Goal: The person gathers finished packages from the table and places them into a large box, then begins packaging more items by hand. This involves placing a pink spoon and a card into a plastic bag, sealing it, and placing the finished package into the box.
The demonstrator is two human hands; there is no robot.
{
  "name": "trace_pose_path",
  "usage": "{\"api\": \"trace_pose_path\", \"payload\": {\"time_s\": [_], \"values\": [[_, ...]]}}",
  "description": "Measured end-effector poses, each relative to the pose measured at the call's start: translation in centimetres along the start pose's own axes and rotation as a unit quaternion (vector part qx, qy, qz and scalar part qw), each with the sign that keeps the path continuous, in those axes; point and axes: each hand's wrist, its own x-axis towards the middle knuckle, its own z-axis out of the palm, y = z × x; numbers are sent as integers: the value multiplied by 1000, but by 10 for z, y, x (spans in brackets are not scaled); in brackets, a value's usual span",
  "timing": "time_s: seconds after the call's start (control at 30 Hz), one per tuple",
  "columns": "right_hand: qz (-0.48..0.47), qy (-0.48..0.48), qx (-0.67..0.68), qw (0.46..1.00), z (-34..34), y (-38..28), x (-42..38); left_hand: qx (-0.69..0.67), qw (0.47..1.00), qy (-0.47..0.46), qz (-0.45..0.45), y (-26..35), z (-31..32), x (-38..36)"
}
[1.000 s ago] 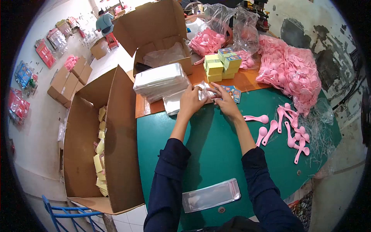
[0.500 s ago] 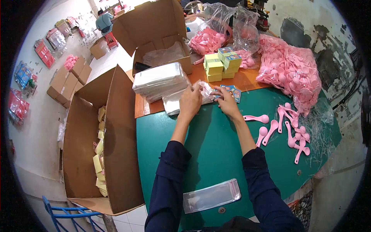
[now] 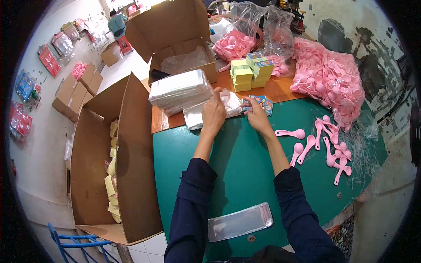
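My left hand (image 3: 213, 115) is over the small pile of clear plastic bags (image 3: 194, 117), its fingers drawn together. Whatever lies between those fingertips is hidden. To its right, my right hand (image 3: 258, 117) has its fingers apart, beside some blue printed cards (image 3: 265, 104). A thick stack of clear bags (image 3: 180, 90) rises just behind and left of my left hand. Close to my body, a single flat clear bag (image 3: 240, 222) lies on the green table (image 3: 184, 175). A pink spoon (image 3: 290, 133) rests right of my right wrist.
Loose pink spoons (image 3: 330, 151) lie on the right, before a big bag of pink spoons (image 3: 326, 83). Yellow card stacks (image 3: 251, 72) stand at the back. A tall cardboard box (image 3: 138, 166) holding yellow packets borders the left. An open carton (image 3: 175, 30) stands behind; a person (image 3: 117, 24) sits far off.
My left hand's fingers have drawn closer together and shifted slightly left. My right hand's fingers have moved a little, staying beside the cards. The view has shifted very slightly.
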Motion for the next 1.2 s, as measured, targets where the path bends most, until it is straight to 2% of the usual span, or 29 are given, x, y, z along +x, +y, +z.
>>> {"api": "trace_pose_path", "payload": {"time_s": [0.07, 0.17, 0.3, 0.4, 0.6, 0.77, 0.87, 1.0, 1.1, 1.2], "values": [[-15, 3, -4, 1000, 1, 8, 2, -17, 994, 48, 99, -4, 1, 0], [-11, -2, -13, 1000, 0, 8, 2, 55, 993, 4, 107, -3, -1, -4], [-30, -15, 0, 999, 0, 13, 4, 44, 991, -2, 127, -1, -8, -3], [10, -51, 73, 996, 1, -1, 0, 50, 991, -6, 123, -1, -10, -2], [-81, -64, 96, 990, 10, -6, -2, 62, 990, 12, 124, -8, -4, 1], [-70, -8, -33, 997, 1, -5, 0, 32, 996, 26, 77, -3, -5, 3], [-99, -10, -107, 989, -3, -6, -2, 74, 992, 21, 98, -4, -2, 2], [-131, -13, -182, 974, -5, -3, -3, 59, 991, 4, 121, -7, 0, 1], [-119, -30, -143, 982, -8, 3, -2, 75, 990, -5, 123, 1, -9, 0], [-143, -26, -186, 972, -10, 11, -1, 90, 988, -15, 124, 3, -9, 2]]}}
